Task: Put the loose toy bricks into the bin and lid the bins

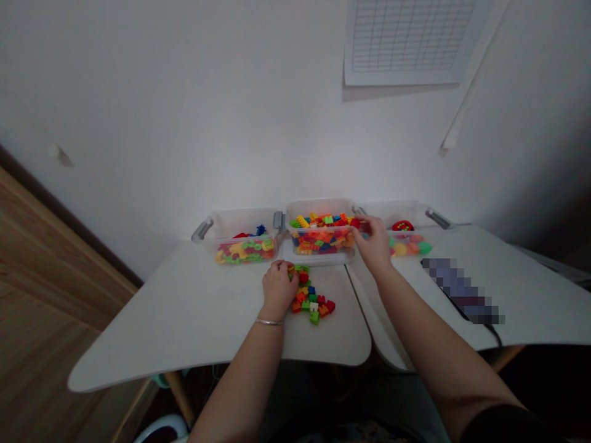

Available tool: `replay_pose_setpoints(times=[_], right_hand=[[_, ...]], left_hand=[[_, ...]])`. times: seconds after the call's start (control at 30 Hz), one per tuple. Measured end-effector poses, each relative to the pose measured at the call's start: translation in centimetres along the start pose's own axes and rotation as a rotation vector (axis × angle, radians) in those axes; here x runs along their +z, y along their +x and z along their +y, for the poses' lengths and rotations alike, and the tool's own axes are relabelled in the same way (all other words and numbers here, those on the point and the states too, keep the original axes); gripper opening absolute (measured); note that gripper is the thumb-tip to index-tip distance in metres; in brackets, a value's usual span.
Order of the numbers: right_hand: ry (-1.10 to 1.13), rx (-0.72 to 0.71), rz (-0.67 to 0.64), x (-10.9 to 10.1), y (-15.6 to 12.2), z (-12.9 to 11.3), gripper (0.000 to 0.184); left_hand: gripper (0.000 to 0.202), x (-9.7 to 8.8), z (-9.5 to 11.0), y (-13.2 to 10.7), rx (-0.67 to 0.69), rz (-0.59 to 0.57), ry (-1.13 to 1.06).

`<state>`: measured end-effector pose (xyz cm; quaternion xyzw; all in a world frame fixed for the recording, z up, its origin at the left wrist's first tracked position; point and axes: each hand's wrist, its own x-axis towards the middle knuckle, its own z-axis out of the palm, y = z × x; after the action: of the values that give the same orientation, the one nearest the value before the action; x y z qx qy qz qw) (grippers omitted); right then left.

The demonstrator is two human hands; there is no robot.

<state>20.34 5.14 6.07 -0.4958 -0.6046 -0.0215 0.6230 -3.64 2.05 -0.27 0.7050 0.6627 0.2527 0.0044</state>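
Observation:
My left hand [279,287] rests on the table with its fingers curled round the upper left end of a group of toy building bricks [305,293]. These bricks are red, green, orange, yellow, blue and white, and some seem joined; the ones under my fingers are partly hidden. At the right front corner of the middle clear plastic box [299,251], my right hand [373,245] has thumb and index finger closed at a red building brick [355,223]. That box is filled with mixed loose bricks [323,235].
A left clear box [210,246] holds yellow, green and red pieces. The right clear box [418,212] holds rounded coloured pieces and a red round item [402,226]. A phone-like device [457,289] with a cable lies on the right white table [530,307]. A gap runs between both tabletops.

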Motion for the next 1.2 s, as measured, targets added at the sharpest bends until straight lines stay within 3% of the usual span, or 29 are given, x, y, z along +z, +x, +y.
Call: replay_pose_setpoints(times=[0.1,0.23,0.47,0.57,0.7,0.73,0.87,1.0,1.07,1.2], right_hand=[[0.008,0.046,0.026,0.9,1.9,0.3,0.020],[-0.074,-0.026,-0.078,2.1,3.2,1.5,0.011],[-0.170,-0.157,-0.226,2.2,2.5,3.1,0.027],[-0.157,-0.165,-0.201,1.5,1.7,2.4,0.032],[-0.132,-0.221,-0.109,0.4,-0.8,-0.2,0.030],[-0.110,-0.246,-0.147,0.1,-1.8,-0.9,0.028],[0.054,-0.296,-0.549,-0.5,-6.6,-2.8,0.026],[0.077,-0.328,-0.883,-0.8,-10.0,-3.1,0.049],[0.066,-0.323,-0.935,-0.8,-10.6,-3.0,0.050],[0.035,-0.318,-0.907,-0.5,-10.7,-2.4,0.032]], left_hand=[[0.025,0.0,0.0,0.0,0.002,-0.005,-0.017],[0.026,0.0,-0.1,0.0,0.003,-0.008,-0.022],[0.026,0.1,-0.1,0.1,0.002,-0.013,-0.019],[0.026,0.1,-0.1,0.1,0.003,-0.010,-0.022],[0.026,-0.1,0.0,0.0,0.012,-0.005,-0.019],[0.025,-0.2,0.0,0.0,0.013,-0.004,-0.017],[0.025,-0.5,0.3,-0.1,0.002,-0.010,-0.011],[0.025,-0.5,0.4,-0.1,-0.005,-0.012,-0.015],[0.025,-0.4,0.4,-0.1,-0.008,-0.014,-0.016],[0.024,-0.5,0.3,-0.1,0.008,-0.004,-0.013]])
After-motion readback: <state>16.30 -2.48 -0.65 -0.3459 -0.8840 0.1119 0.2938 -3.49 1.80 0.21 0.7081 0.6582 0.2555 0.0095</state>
